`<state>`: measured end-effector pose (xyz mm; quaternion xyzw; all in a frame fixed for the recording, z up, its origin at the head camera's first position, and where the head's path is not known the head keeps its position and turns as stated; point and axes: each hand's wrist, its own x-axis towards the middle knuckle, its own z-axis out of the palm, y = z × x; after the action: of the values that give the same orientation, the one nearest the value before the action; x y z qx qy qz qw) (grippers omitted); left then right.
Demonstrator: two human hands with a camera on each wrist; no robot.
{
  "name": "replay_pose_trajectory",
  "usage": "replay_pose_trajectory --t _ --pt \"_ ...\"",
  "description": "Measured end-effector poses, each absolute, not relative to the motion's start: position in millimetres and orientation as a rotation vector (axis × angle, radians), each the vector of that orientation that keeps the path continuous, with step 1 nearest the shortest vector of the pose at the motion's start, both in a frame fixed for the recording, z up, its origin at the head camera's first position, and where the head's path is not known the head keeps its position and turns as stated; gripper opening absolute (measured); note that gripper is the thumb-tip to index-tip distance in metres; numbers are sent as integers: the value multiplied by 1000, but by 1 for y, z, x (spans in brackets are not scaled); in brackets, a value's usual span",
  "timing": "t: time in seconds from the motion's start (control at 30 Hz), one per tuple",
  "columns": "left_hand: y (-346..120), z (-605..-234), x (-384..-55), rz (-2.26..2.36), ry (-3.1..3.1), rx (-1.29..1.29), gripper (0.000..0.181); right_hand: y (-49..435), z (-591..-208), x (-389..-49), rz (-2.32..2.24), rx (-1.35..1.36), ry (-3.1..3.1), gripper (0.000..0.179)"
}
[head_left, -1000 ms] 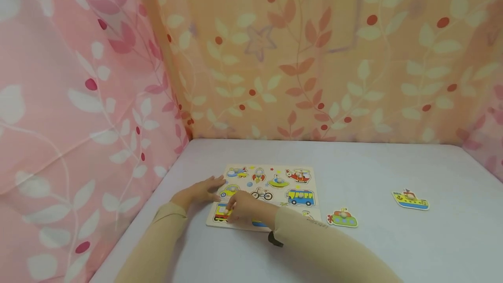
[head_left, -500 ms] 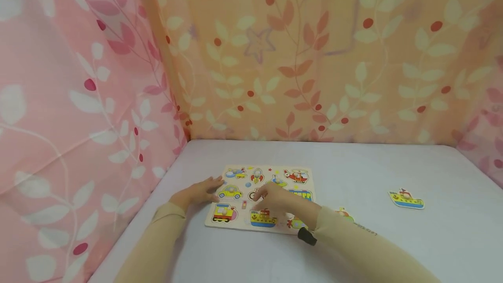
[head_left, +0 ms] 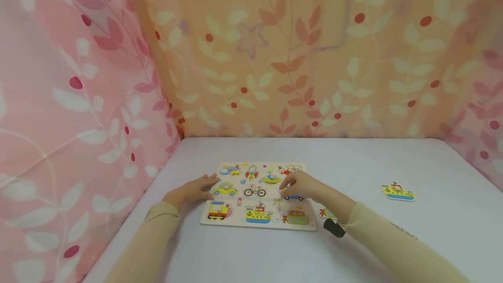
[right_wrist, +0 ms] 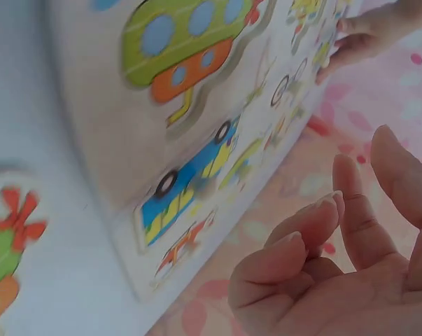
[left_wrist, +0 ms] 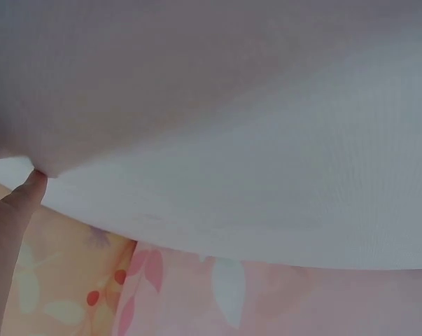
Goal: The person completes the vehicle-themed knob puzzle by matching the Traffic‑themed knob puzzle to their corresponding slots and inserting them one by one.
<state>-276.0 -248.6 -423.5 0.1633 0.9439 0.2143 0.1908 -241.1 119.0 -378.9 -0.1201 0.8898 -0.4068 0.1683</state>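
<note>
A wooden puzzle board [head_left: 240, 217] with vehicle pictures lies on the white table. My left hand [head_left: 192, 188] rests at its left edge, fingers stretched out; in the left wrist view, a thumb and finger show at the far left. My right hand [head_left: 304, 185] is over the board's right side, near the blue bus [head_left: 292, 196]. Its fingers are loosely bent and hold nothing in the right wrist view. The train [head_left: 218, 210] sits in the front left corner. The ship spot [head_left: 258, 214] and submarine spot [head_left: 297, 217] show no knobs.
A loose submarine piece [head_left: 327, 214] lies right of the board, partly hidden by the right wrist. Farther right lies a loose ship piece [head_left: 398, 191]. Floral curtains [head_left: 251, 77] hang behind and beside the table. A black object [head_left: 334, 228] is at the right wrist.
My right hand has left the train at the front left and moved right across the board to the bus. The left hand stays at the board's edge. The view has shifted slightly.
</note>
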Motion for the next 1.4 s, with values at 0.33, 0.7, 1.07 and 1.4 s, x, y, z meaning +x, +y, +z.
replay_pose_trajectory --t 0.33,0.7,1.07,1.4 --pt "-253 -427 -275 602 2649 370 73 159 -371 -237 -1153 -305 2518 20" --pt "-255 -426 -273 626 2651 354 74 213 -361 -234 -1096 -292 2573 30" --pt "-253 -423 -272 639 2652 301 74 266 -357 -233 -1081 -249 2666 40" --pt "-247 -421 -270 598 2676 373 71 319 -367 -232 -995 -154 2778 53"
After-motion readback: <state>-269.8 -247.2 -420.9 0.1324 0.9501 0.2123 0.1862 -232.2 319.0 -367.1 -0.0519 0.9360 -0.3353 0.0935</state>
